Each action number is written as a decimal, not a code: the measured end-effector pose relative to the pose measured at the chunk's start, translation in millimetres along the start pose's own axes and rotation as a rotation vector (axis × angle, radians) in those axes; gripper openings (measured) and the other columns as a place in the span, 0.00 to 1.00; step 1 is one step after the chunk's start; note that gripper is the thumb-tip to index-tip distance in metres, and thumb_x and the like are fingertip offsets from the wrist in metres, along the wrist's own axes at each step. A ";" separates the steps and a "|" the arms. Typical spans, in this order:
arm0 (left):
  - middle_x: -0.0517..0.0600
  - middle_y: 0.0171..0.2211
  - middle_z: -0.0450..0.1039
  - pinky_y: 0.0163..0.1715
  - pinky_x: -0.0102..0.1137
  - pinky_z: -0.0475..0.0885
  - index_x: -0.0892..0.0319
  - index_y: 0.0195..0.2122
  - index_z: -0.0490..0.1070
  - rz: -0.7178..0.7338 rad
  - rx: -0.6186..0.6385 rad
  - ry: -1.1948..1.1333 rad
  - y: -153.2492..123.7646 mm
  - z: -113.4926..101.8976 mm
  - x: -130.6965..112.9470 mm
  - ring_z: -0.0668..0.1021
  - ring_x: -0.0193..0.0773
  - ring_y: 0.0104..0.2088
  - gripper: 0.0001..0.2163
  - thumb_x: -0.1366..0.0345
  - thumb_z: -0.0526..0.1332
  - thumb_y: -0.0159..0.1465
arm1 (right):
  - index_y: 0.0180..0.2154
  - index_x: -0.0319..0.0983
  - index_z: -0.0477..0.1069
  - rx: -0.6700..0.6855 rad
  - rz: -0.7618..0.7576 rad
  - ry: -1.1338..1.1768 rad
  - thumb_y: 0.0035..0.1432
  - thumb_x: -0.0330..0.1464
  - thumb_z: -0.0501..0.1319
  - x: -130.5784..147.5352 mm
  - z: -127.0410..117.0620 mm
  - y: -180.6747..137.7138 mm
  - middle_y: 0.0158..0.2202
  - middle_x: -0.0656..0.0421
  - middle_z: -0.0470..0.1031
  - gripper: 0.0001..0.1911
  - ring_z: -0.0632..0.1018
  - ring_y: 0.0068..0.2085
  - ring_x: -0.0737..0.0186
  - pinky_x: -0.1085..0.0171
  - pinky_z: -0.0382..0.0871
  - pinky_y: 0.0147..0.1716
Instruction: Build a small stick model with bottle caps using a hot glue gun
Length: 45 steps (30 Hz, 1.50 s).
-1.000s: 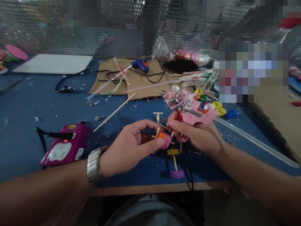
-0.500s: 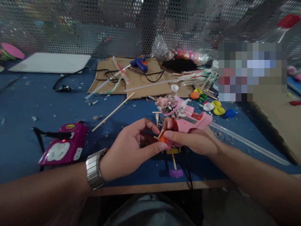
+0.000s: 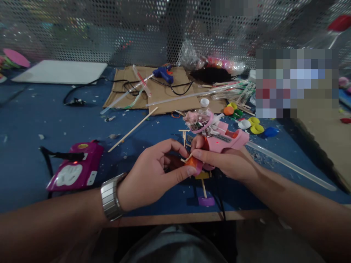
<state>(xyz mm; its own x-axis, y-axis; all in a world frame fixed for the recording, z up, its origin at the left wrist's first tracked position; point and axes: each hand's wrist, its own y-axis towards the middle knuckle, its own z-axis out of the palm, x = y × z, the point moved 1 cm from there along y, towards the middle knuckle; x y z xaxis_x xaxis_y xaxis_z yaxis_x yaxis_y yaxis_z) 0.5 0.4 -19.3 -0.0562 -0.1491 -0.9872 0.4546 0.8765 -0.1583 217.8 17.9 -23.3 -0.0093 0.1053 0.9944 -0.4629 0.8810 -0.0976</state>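
Note:
My left hand [image 3: 153, 171], with a metal watch on the wrist, is closed on an orange cap [image 3: 192, 165] with a pink edge, gripped between thumb and fingers. My right hand [image 3: 219, 159] pinches a short wooden stick [image 3: 189, 157] against the cap's top. Just behind the right hand is a pink glue gun [image 3: 227, 140]; whether the hand touches it is hidden. Below the cap, a yellow piece [image 3: 202, 175] joins by a stick to a purple cap [image 3: 206, 201] on the table. A small T-shaped stick piece [image 3: 184, 136] stands beyond my fingers.
A magenta box [image 3: 76, 166] with a lit red light sits left, near a long wooden stick [image 3: 133, 129]. A blue glue gun [image 3: 163, 74] lies on cardboard [image 3: 170, 104] behind. Several coloured caps [image 3: 257, 129] and a clear glue stick [image 3: 290, 166] are on the right.
The whole view has shifted slightly. Both hands keep the same hold, with the stick and orange cap tilted a little differently.

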 end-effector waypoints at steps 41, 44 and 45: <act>0.51 0.38 0.85 0.36 0.31 0.82 0.58 0.41 0.75 0.083 -0.027 -0.035 -1.1 1.0 -2.6 0.86 0.40 0.36 0.15 0.60 0.79 0.63 | 0.34 0.43 0.69 -0.102 0.123 0.037 0.55 0.39 0.75 8.3 6.2 -1.6 0.30 0.63 0.76 0.16 0.73 0.26 0.67 0.67 0.66 0.24; 0.51 0.37 0.85 0.38 0.31 0.83 0.58 0.41 0.75 0.088 0.003 -0.094 -0.8 1.9 -3.5 0.87 0.39 0.38 0.13 0.63 0.78 0.65 | 0.36 0.43 0.70 -0.088 0.110 0.037 0.56 0.38 0.74 8.1 5.3 -2.3 0.31 0.63 0.75 0.15 0.74 0.28 0.65 0.66 0.67 0.25; 0.51 0.37 0.85 0.39 0.30 0.84 0.59 0.41 0.75 0.089 0.014 -0.110 -0.8 2.2 -3.8 0.87 0.39 0.39 0.12 0.63 0.77 0.66 | 0.36 0.43 0.71 -0.089 0.108 0.034 0.56 0.38 0.74 8.2 5.1 -2.4 0.31 0.63 0.74 0.14 0.74 0.28 0.65 0.66 0.68 0.26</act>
<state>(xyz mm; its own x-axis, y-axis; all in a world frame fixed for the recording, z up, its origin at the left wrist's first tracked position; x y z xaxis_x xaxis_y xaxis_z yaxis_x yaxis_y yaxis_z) 2.3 -0.8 -15.4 0.0821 -0.1207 -0.9893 0.4661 0.8820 -0.0690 214.3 14.2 -14.7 -0.0245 0.2160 0.9761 -0.3800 0.9011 -0.2090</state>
